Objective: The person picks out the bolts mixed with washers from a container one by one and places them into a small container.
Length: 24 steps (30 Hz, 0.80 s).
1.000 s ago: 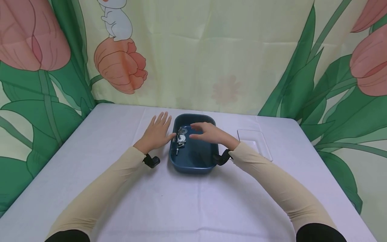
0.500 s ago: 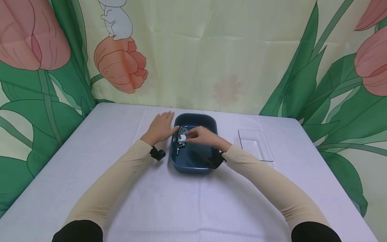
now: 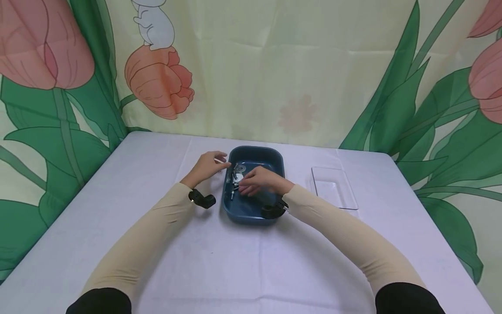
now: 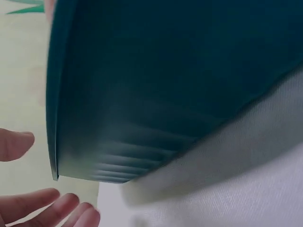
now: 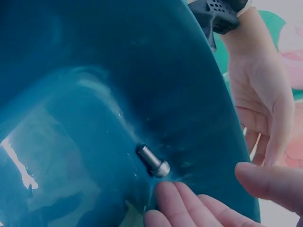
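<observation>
A dark blue rectangular bin [image 3: 251, 210] stands on the table between my hands. Along its left side lies a cluster of small metal parts [image 3: 238, 176], some round and flat like washers. In the right wrist view one bolt [image 5: 154, 161] with a round head rests on the bin's floor near the wall. My right hand [image 3: 264, 179] reaches into the bin with fingers loosely bent, fingertips beside that bolt and thumb apart. My left hand [image 3: 205, 168] hovers just outside the bin's left rim; in the left wrist view its thumb and fingers are apart with nothing between them.
A shallow clear plastic tray [image 3: 334, 195] sits on the white tablecloth [image 3: 235, 261] to the right of the bin. Behind the table's far edge hangs a curtain [image 3: 243, 87] printed with tulips. Each wrist carries a black camera.
My right hand has moved left and down into the bin, toward the metal parts. My left hand, earlier spread flat, now has bent fingers beside the rim.
</observation>
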Each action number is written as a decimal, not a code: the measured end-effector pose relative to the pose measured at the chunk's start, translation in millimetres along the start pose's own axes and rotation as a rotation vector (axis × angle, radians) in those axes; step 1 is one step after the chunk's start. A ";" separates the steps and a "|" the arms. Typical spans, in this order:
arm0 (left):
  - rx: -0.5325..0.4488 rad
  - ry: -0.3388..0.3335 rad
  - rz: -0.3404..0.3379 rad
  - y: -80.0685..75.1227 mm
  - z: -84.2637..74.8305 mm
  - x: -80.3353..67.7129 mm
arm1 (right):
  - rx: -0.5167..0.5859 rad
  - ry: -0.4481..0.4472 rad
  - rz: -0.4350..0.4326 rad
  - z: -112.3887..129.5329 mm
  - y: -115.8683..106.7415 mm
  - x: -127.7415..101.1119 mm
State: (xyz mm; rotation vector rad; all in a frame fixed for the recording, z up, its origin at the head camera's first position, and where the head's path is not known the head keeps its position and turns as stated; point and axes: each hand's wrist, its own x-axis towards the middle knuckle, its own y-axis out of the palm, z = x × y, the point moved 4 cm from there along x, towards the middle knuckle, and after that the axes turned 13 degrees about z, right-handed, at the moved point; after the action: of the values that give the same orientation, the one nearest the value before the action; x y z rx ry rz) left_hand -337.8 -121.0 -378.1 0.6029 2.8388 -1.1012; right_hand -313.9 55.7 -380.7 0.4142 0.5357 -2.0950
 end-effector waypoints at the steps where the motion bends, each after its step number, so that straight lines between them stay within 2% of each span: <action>1: -0.037 -0.010 0.014 0.5 1.5 0.0 | 0.011 0.014 0.005 -0.7 0.3 1.1; 8: -0.288 -0.075 0.125 6.3 9.8 -0.8 | 0.091 0.088 0.023 -4.8 2.1 6.8; 15: -0.466 -0.145 0.231 11.4 17.9 -5.5 | 0.156 0.097 0.043 -8.1 4.5 14.2; 24: -0.619 -0.138 0.321 14.3 23.2 -11.3 | 0.263 0.135 0.048 -9.1 7.7 19.6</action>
State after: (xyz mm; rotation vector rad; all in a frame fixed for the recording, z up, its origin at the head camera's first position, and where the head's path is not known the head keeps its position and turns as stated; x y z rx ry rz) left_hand -324.5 -130.5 -402.8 0.8305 2.6164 -0.1839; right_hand -317.0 43.0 -399.5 0.7160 0.3235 -2.1078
